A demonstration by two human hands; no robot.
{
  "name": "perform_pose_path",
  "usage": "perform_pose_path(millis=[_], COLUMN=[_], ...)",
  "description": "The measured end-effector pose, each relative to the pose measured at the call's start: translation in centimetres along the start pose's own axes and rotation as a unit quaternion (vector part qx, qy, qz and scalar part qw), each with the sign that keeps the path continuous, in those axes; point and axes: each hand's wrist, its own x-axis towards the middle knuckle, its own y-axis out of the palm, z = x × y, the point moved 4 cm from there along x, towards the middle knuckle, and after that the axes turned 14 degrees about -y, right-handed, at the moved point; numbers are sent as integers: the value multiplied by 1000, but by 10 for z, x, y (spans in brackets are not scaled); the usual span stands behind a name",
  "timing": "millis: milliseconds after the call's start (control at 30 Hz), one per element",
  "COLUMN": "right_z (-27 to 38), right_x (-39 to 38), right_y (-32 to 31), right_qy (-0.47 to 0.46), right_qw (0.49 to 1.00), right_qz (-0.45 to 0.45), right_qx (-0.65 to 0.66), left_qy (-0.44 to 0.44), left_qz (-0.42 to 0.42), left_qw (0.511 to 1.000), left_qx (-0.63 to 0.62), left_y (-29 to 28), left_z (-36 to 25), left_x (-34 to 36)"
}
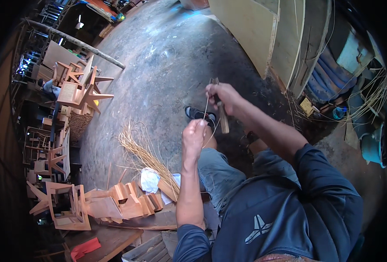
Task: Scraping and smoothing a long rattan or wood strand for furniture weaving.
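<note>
My left hand (195, 134) is closed in a fist round a thin rattan strand (207, 107), which runs taut up to my right hand (223, 97). The right hand is closed on a short, worn wooden piece (225, 122) that sticks out above and below the fingers. Whether it has a blade or slot is hidden by the hand. The strand meets the wooden piece at the right fingers, and a loose length curves down between my hands. Left of my left forearm lies a bundle of rattan strands (147, 153), its loose ends fanned out.
Wooden chair frames (73, 207) and cut wood blocks (128, 201) crowd the left. White cloth (150, 180) lies by the rattan bundle. Large boards (250, 30) lean at upper right, near a blue-green bucket (372, 146). Another person (51, 87) is far left among chairs.
</note>
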Motion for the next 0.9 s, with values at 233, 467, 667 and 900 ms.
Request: perform_pose_path(millis=[233, 467, 667, 900], right_z=[107, 184, 13, -48], right_x=[90, 152, -15, -128], right_y=[-71, -176, -102, -64], right_qy=[-123, -237, -25, 100], right_qw=[992, 897, 866, 962], right_qz=[2, -3, 217, 237], right_qx=[-29, -372, -449, -87], left_qy=[-120, -230, -141, -145], left_qz=[-48, -18, 51, 82], left_qw=[984, 972, 960, 975], left_qx=[125, -50, -237, -150], left_y=[-99, -75, 3, 36], left_z=[74, 93, 77, 50], left_x=[-72, -74, -26, -29])
